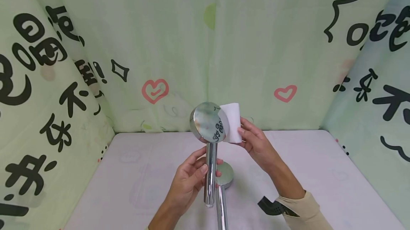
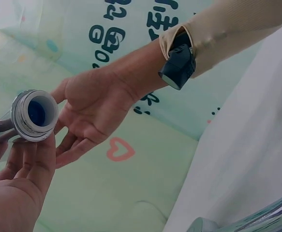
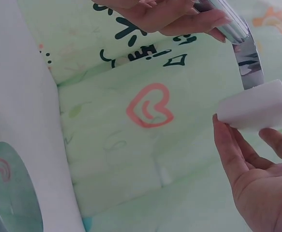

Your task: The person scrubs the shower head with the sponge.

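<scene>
A chrome hand shower (image 1: 209, 121) is held up above the table, its round mirror-like head on top and its handle (image 1: 210, 176) pointing down. My left hand (image 1: 189, 180) grips that handle, thumb on the near side. In the left wrist view, the handle's threaded end (image 2: 36, 115) shows a blue inside. My right hand (image 1: 256, 144) pinches a white pad (image 1: 235, 123) against the right side of the head; whether it is cloth or sponge I cannot tell. In the right wrist view, the pad (image 3: 254, 105) touches the head's rim (image 3: 249, 63).
A second chrome hand shower (image 1: 225, 174) is behind and below the held one, its handle running toward me. The white-covered table (image 1: 153, 173) is bordered by pale green printed curtains (image 1: 179, 45) at the back and both sides.
</scene>
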A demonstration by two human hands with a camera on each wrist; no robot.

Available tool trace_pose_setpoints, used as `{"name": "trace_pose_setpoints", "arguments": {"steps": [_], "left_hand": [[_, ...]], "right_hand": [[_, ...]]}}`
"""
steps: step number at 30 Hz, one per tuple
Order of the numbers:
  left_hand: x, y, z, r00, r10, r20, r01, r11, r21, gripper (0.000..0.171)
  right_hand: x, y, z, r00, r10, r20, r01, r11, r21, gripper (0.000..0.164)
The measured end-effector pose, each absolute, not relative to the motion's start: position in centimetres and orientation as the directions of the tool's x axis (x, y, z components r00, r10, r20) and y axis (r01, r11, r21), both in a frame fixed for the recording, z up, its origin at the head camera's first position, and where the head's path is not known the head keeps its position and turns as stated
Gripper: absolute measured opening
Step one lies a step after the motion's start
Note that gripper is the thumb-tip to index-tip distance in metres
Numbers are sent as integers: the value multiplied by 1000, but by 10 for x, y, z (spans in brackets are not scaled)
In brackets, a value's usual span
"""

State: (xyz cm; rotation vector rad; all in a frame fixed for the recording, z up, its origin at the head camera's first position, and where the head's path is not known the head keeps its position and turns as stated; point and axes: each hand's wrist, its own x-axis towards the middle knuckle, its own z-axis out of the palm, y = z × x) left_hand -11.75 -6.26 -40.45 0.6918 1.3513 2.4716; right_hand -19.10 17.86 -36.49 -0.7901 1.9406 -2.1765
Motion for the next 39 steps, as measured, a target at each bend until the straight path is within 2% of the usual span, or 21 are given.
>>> {"name": "trace_pose_setpoints", "arguments": {"steps": [7,19,25,39], "left_hand": [[-118,-63,-406,-857,440,267,1,-518,856,41],[-120,-65,-411,-807,504,308,38,-476,878,39],[-118,-65,-413,-816,516,263,35,-409,912,37],[-115,-65,-419,-821,517,241,77,-317,945,41]], "right_hand": [[-193,180,-366,-856,-435,279,-217,-187,-958,55],[-197,190,-359,-861,-431,270,-228,-148,-962,50],[-199,192,-357,-865,-416,279,-235,-153,-960,48],[-196,196,-354,-870,-390,303,-247,-187,-951,35]]}}
